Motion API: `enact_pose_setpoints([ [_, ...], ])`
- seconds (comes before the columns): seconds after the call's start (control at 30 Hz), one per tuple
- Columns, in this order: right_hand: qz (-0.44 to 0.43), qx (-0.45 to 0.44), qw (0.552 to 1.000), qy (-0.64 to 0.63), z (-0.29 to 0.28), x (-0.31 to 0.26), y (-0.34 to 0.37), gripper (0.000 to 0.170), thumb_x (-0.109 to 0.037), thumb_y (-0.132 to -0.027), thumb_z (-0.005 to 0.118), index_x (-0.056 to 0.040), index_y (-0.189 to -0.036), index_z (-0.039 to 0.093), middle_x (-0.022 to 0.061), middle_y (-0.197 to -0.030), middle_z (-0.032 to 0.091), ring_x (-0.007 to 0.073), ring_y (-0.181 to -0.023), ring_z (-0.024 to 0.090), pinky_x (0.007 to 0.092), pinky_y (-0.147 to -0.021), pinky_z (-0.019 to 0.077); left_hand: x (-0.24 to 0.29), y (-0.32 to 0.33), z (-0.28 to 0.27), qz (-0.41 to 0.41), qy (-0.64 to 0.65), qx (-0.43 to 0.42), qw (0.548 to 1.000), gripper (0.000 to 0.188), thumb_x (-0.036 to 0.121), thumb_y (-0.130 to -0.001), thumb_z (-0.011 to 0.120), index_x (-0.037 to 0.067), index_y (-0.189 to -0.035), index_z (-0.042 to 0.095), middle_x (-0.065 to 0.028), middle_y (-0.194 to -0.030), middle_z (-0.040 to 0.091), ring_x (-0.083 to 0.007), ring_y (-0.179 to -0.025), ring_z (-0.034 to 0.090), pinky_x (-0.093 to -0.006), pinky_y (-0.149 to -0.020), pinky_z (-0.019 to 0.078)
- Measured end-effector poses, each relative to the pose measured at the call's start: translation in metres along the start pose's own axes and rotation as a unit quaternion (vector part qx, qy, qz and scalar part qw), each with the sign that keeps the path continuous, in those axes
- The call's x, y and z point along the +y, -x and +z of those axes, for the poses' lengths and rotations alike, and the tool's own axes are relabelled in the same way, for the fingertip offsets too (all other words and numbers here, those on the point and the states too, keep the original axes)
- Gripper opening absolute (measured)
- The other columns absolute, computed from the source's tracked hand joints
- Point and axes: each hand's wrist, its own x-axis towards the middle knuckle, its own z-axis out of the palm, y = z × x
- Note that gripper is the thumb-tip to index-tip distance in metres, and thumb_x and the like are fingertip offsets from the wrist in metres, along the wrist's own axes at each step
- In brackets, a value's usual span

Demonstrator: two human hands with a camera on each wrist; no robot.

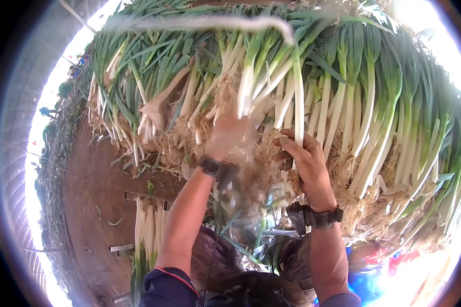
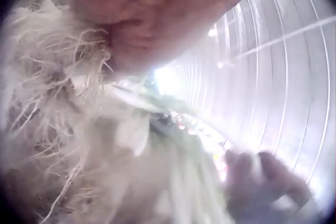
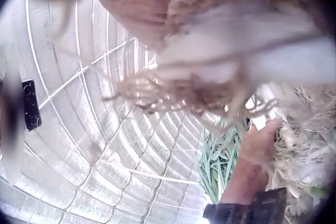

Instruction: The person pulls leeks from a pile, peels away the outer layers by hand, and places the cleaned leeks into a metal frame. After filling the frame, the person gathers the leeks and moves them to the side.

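My right hand (image 1: 308, 162) grips a leek (image 1: 298, 97) near its root end, with the white shaft and green top pointing away from me. In the right wrist view, its white base (image 3: 247, 50) and stringy roots (image 3: 184, 95) show close up under the palm. Blurred by motion, my left hand (image 1: 229, 134) is over the root ends of the heaped leeks, left of the right hand. Pale roots (image 2: 47, 77) hang beside the left palm (image 2: 157, 19) in the left wrist view. I cannot tell whether the left fingers hold anything.
A broad heap of leeks (image 1: 363, 102) spreads across the far side, roots toward me. Several more leeks (image 1: 147, 230) lie in a metal holder (image 1: 122, 247) at lower left, over brown ground (image 1: 92, 179). A blurred pale strip (image 1: 205, 23) crosses the top. Something blue (image 1: 369, 281) is at lower right.
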Motion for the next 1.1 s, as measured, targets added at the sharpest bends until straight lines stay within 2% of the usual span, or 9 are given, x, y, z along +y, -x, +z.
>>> enact_pose_setpoints([
  [0.1,-0.016,0.01,1.0,-0.017,-0.004,0.01,-0.006,0.041,-0.025,-0.098,0.065,0.0027,-0.128,0.061,0.0108,-0.109,0.07,0.0133,-0.082,0.07,0.0308,-0.072,0.0554,0.042,0.017,-0.065,-0.069,0.324,-0.15,0.932,0.055,0.041,-0.095,0.064,-0.004,-0.125,0.055,-0.0184,-0.099,0.072,-0.0282,-0.086,0.071,-0.0431,-0.078,0.057],
  [0.2,-0.001,0.026,0.995,-0.093,0.005,0.02,-0.011,0.035,-0.02,-0.1,0.063,0.0045,-0.125,0.061,0.0123,-0.105,0.072,0.0146,-0.081,0.07,0.0301,-0.071,0.0581,0.094,0.076,-0.09,0.0,0.361,-0.16,0.919,0.055,0.041,-0.101,0.057,-0.005,-0.131,0.052,-0.0112,-0.097,0.068,-0.014,-0.077,0.065,-0.0306,-0.06,0.0536],
  [0.27,0.153,-0.028,0.982,-0.105,-0.001,0.021,-0.014,0.034,-0.023,-0.098,0.065,0.0074,-0.112,0.064,0.0141,-0.101,0.07,0.0167,-0.088,0.067,0.0315,-0.07,0.0546,0.093,0.105,-0.079,-0.047,0.294,-0.266,0.917,0.059,0.047,-0.102,0.053,-0.001,-0.134,0.052,0.0004,-0.079,0.062,-0.0049,-0.059,0.055,-0.0191,-0.044,0.0416],
  [0.37,0.115,-0.066,0.988,-0.084,-0.004,0.041,-0.02,0.028,-0.02,-0.099,0.062,0.007,-0.106,0.064,0.0132,-0.092,0.069,0.0161,-0.078,0.065,0.0286,-0.063,0.0527,0.098,0.103,-0.104,-0.056,0.236,-0.236,0.941,0.055,0.048,-0.1,0.055,0.002,-0.13,0.059,0.0061,-0.067,0.055,-0.003,-0.052,0.05,-0.0196,-0.04,0.0374],
  [0.67,0.077,-0.046,0.99,-0.104,0.015,0.045,-0.011,0.027,-0.017,-0.097,0.061,0.0054,-0.109,0.069,0.0061,-0.081,0.068,0.0133,-0.064,0.061,0.0255,-0.054,0.0461,0.074,0.037,-0.075,-0.109,0.154,-0.118,0.975,0.056,0.053,-0.09,0.066,0.001,-0.111,0.067,0.0013,-0.072,0.06,-0.0075,-0.059,0.053,-0.0269,-0.054,0.0409],
  [0.73,0.09,-0.027,0.995,-0.046,0.015,0.037,-0.006,0.027,-0.017,-0.096,0.062,0.0055,-0.11,0.069,0.0059,-0.082,0.069,0.012,-0.064,0.061,0.0254,-0.053,0.0457,0.078,0.028,-0.059,-0.011,0.108,-0.006,0.994,0.049,0.043,-0.089,0.068,-0.001,-0.111,0.068,-0.0057,-0.08,0.068,-0.0114,-0.067,0.062,-0.0299,-0.057,0.046],
  [0.83,0.069,-0.047,0.996,-0.025,0.001,0.058,-0.009,0.025,-0.016,-0.095,0.063,0.0053,-0.108,0.07,0.0056,-0.083,0.069,0.0123,-0.065,0.062,0.0261,-0.053,0.046,0.068,0.017,-0.055,-0.032,0.201,-0.166,0.965,0.039,0.034,-0.087,0.07,-0.002,-0.1,0.066,-0.0129,-0.076,0.065,-0.0263,-0.071,0.065,-0.044,-0.063,0.0499],
  [0.97,0.132,-0.093,0.985,-0.058,-0.004,0.057,-0.007,0.022,-0.009,-0.088,0.072,0.002,-0.107,0.067,0.0047,-0.089,0.07,0.0128,-0.075,0.065,0.0252,-0.067,0.0518,0.072,0.022,-0.051,-0.043,0.16,-0.157,0.974,0.041,0.029,-0.086,0.072,-0.005,-0.109,0.065,-0.0156,-0.084,0.068,-0.0246,-0.074,0.065,-0.0411,-0.066,0.0506],
  [1.1,0.078,-0.064,0.989,-0.109,0.001,0.048,-0.005,0.023,-0.01,-0.089,0.071,0.0026,-0.108,0.067,0.008,-0.095,0.071,0.0146,-0.079,0.066,0.0259,-0.071,0.0529,0.072,0.021,-0.063,-0.103,0.369,-0.18,0.906,0.036,0.016,-0.085,0.068,-0.005,-0.114,0.066,-0.0102,-0.086,0.069,-0.0178,-0.074,0.065,-0.0351,-0.071,0.0512],
])
